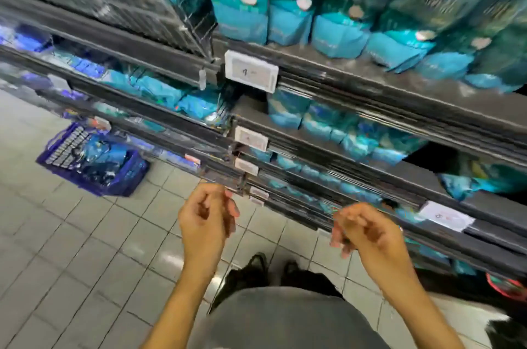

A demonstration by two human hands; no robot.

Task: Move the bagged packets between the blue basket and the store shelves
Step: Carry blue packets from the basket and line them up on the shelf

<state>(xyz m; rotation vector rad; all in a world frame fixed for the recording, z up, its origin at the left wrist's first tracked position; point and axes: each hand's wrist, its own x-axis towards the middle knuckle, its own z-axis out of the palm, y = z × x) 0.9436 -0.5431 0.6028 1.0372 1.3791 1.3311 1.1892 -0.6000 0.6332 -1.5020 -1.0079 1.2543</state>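
Your left hand [206, 217] and right hand [363, 230] hang empty, grip loosely curled, right of the blue basket [94, 160]. Its bagged packets [107, 156] look soft, light, slippery; pinch the top seam.

We stand facing the shelves [370, 86], which run from left to right ahead of us. Packets [336, 32] stand in a row on the top shelf, with more on the shelves below. The basket [94, 160] sits on the floor [71, 248] at the left, with packets in it.
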